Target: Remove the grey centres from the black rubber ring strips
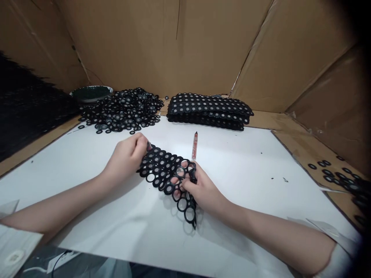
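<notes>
Head view: the left hand (pixel 129 152) and the right hand (pixel 207 189) hold 1 mesh of linked black rings (pixel 162 164) between them, over the middle of the white sheet (pixel 246 154). The left hand is closed like a fist at the upper left end of the mesh; its fingers are curled and seem to pinch the edge, but the fingertips are mostly hidden, so the exact grip I cannot tell. The right hand pinches the other end: its thumb lies in front, and its fingers are behind, where they show through the rings. The mesh slopes down to the right, and whether its lowest corner touches the sheet, I cannot tell.

To handle it well, in my judgement, both hands should pull only softly and evenly, because the joins between rings could open or twist. The right fingers should support it flat, so that no ring folds over another; near this hand the mesh looks bent.

Beyond the mesh lies 1 red pointed tool (pixel 194 146), near the right hand. Farther back are 1 heap of loose rings (pixel 124 110), 1 shallow dish (pixel 89 101) and 1 layered stack of similar mesh (pixel 208 106). More scattered rings (pixel 328 173) lie at the right.
</notes>
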`<action>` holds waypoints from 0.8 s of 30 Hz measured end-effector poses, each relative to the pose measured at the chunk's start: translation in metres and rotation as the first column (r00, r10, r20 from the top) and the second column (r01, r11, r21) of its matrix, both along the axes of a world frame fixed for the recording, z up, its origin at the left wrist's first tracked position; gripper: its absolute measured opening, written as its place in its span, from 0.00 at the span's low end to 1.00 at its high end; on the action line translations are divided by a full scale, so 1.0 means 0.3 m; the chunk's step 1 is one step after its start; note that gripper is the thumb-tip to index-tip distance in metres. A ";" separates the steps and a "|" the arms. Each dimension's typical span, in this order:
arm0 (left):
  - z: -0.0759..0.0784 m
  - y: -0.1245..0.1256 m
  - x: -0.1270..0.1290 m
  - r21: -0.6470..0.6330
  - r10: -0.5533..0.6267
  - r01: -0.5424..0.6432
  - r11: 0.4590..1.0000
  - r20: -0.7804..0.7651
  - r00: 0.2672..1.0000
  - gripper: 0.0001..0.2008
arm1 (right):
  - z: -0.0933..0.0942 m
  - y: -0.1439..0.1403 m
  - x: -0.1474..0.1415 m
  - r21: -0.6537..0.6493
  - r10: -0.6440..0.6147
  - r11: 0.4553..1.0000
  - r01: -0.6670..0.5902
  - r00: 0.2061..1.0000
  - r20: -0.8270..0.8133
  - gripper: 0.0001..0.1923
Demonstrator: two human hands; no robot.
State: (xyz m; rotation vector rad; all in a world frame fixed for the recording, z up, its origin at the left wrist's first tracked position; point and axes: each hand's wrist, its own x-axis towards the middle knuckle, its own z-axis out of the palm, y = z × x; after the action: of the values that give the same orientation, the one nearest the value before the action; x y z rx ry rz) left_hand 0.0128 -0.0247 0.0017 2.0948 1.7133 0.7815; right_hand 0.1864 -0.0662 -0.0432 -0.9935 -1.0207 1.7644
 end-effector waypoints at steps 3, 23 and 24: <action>-0.016 -0.039 0.015 0.056 -0.157 0.171 0.984 -0.196 0.968 0.10 | 0.009 0.004 -0.005 -0.022 -0.007 1.000 0.007 1.000 0.013 0.16; -0.012 -0.056 0.037 -0.150 -0.243 0.223 0.963 -0.125 0.962 0.15 | 0.010 0.003 0.000 0.039 -0.013 0.999 0.012 0.999 0.046 0.14; 0.000 -0.044 0.028 -0.092 -0.179 0.171 0.981 -0.086 0.980 0.15 | 0.007 0.002 0.002 0.032 -0.033 0.999 0.032 0.999 0.035 0.14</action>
State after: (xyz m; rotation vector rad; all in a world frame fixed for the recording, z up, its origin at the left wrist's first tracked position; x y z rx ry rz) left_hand 0.0211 -0.0378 0.0016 2.2193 1.5509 0.5572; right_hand 0.1871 -0.0656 -0.0410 -1.0196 -1.0464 1.7047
